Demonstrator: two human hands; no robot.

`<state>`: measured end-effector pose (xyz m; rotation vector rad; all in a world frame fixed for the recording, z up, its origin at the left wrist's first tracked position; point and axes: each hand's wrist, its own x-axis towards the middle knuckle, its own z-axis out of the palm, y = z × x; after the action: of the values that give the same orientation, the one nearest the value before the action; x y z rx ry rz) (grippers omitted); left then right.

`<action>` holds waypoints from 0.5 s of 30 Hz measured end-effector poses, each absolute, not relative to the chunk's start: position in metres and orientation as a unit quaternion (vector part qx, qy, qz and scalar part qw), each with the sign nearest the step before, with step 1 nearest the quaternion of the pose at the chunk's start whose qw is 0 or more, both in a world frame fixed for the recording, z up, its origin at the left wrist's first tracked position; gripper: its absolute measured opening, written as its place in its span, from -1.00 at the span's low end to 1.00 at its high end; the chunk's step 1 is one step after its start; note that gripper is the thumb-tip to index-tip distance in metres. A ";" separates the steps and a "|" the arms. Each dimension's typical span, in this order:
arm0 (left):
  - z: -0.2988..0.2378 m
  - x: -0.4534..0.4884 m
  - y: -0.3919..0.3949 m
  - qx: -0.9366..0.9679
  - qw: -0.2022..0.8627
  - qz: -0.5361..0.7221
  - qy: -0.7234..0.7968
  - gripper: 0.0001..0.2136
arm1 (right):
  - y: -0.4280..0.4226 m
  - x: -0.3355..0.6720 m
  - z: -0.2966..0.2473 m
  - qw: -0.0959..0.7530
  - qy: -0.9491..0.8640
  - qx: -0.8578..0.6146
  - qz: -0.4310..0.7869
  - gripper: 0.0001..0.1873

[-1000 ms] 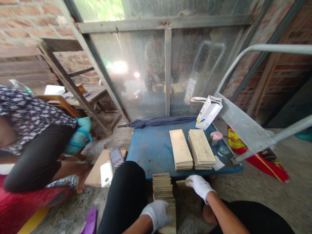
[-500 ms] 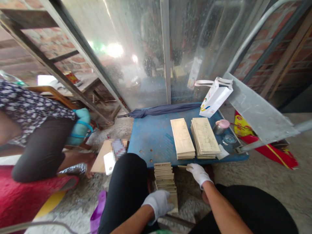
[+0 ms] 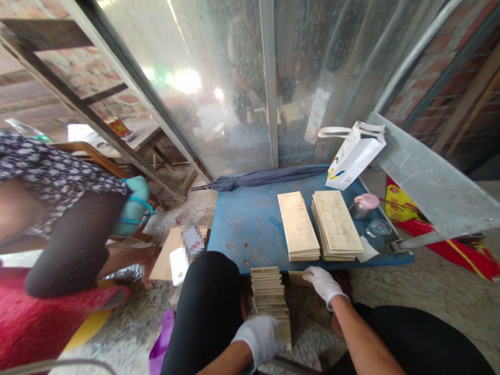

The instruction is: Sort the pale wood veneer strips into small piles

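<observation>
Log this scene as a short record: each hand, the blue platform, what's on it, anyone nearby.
Left hand: gloved, at near end of the row of boards; contact unclear
Right hand: gloved, holding a thin board
Blue platform: beyond both hands
On it: left stack, right stack, furled umbrella, white bag, pink-lidded cup
Nearby: seated person, at left

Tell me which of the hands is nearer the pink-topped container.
Right. The right hand is below and left of the container; the left hand is farther down and left, at the row of slabs.
</observation>
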<state>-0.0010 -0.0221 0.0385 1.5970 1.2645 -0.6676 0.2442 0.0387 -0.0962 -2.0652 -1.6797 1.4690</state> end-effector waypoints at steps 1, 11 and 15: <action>0.039 -0.001 -0.022 0.658 0.467 -0.283 0.518 -0.50 | 0.039 0.245 -0.098 0.050 -0.549 -0.682 0.480 -0.68; 0.031 -0.001 -0.025 0.647 0.464 -0.279 0.537 -0.52 | 0.045 0.244 -0.106 0.049 -0.562 -0.683 0.464 -0.72; 0.023 -0.004 -0.028 0.636 0.508 -0.242 0.529 -0.56 | 0.043 0.244 -0.106 0.049 -0.560 -0.688 0.459 -0.71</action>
<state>-0.0043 -0.0282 0.0233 1.5325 1.2739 -0.5839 0.2438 0.0426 -0.1064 -2.0955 -1.7079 1.3986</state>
